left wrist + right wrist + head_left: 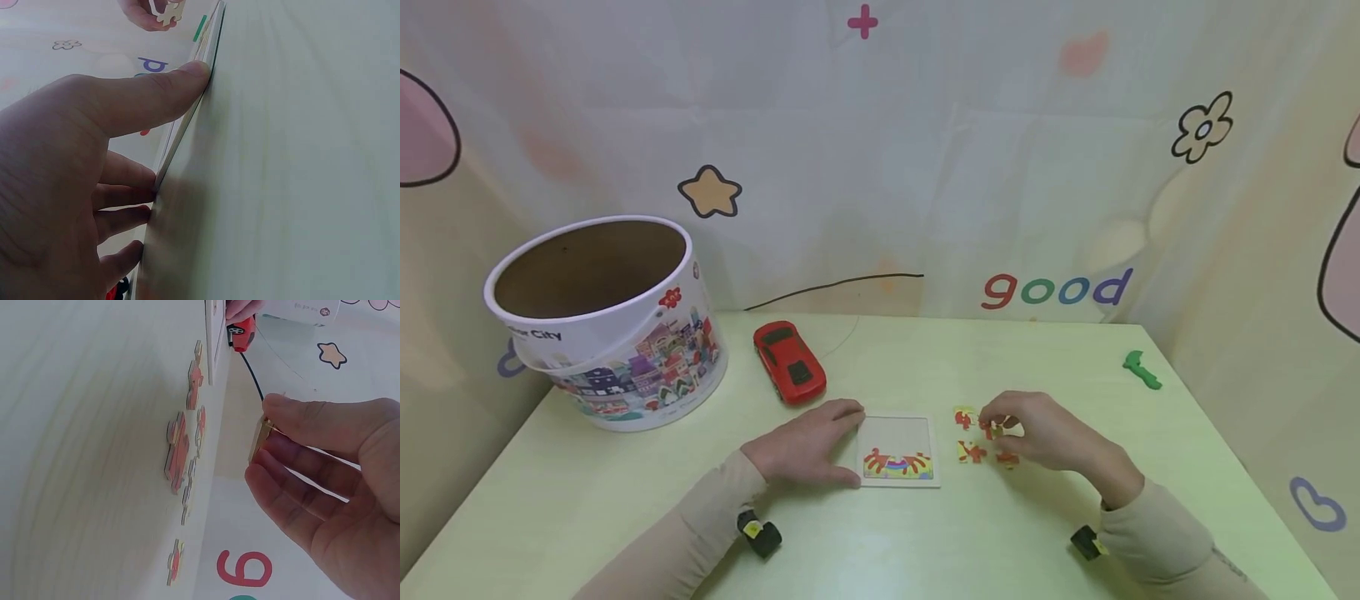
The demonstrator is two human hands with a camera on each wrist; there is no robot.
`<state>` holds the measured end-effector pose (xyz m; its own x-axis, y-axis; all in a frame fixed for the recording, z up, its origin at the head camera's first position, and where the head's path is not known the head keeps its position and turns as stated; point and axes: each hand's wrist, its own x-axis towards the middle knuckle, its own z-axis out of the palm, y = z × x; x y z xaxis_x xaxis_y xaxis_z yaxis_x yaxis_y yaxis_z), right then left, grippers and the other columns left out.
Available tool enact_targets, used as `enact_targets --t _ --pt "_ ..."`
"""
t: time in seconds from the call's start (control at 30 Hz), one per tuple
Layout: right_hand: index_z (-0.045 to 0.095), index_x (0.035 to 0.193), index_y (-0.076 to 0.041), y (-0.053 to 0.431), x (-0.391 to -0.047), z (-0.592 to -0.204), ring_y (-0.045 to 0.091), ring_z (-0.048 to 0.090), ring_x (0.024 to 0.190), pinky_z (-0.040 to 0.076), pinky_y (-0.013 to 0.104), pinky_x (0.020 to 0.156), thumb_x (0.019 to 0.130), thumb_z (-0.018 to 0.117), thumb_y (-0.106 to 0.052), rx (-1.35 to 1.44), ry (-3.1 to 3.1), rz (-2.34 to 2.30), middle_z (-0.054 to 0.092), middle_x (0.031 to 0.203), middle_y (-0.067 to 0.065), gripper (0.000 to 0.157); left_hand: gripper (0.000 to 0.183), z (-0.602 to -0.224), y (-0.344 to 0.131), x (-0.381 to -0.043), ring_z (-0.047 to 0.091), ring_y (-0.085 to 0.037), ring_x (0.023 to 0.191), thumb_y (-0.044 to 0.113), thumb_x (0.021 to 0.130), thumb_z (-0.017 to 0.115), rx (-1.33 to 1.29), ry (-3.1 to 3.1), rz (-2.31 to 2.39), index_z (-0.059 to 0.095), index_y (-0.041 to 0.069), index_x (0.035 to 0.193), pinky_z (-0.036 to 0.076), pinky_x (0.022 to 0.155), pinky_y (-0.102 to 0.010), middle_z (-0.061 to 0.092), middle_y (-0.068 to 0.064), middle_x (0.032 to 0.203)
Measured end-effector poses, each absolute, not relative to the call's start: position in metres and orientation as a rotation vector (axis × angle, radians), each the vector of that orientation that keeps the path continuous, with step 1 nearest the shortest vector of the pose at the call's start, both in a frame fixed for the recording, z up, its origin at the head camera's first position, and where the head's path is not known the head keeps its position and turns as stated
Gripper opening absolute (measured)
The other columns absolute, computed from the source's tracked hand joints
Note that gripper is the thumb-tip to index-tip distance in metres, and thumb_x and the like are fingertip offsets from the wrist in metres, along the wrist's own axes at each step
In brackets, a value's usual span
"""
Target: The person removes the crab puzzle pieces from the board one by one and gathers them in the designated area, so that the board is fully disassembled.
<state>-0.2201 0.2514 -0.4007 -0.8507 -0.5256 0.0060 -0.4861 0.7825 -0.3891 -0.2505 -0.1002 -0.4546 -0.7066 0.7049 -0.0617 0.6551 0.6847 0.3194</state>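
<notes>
A square puzzle tray [895, 433] lies flat on the table, its lower part filled with yellow and red pieces. My left hand [808, 446] rests along the tray's left side, fingers spread. In the left wrist view, the thumb [165, 94] and fingertips touch the tray's edge. My right hand [1048, 433] pinches a puzzle piece [257, 439] between thumb and fingers, raised off the table. Under and beside this hand lie several loose pieces, among them a red-and-yellow puzzle piece [972, 452] and another puzzle piece [964, 418].
A red toy car [790, 362] sits behind my left hand. At the left stands a large white printed bucket [640, 358]. A small green toy [1142, 370] lies near the table's right edge. Behind the table [880, 542] hangs a patterned curtain [850, 167].
</notes>
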Motion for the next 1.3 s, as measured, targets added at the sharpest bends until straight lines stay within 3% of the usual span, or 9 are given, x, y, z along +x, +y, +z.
enact_targets --t 0.63,1.3 --pt "0.072 0.103 -0.011 0.271 -0.216 -0.401 0.015 0.063 0.090 0.057 0.038 0.081 0.078 0.078 -0.005 -0.901 2.956 -0.508 0.067 0.097 -0.007 0.026 0.091 -0.455 -0.100 -0.250 0.037 -0.023 0.139 0.056 0.078 0.074 1.090 2.713 0.427 0.041 0.008 0.148 0.036 0.115 -0.040 0.036 -0.006 0.153" --pt "0.072 0.101 -0.008 0.288 -0.213 -0.410 0.012 0.062 0.084 0.059 0.033 0.076 0.078 0.078 -0.003 -0.725 2.943 -0.470 0.069 0.095 -0.003 0.025 0.090 -0.456 -0.100 -0.250 0.038 -0.022 0.138 0.056 0.078 0.074 1.127 2.721 0.418 0.042 0.007 0.146 0.037 0.114 -0.039 0.037 -0.006 0.151"
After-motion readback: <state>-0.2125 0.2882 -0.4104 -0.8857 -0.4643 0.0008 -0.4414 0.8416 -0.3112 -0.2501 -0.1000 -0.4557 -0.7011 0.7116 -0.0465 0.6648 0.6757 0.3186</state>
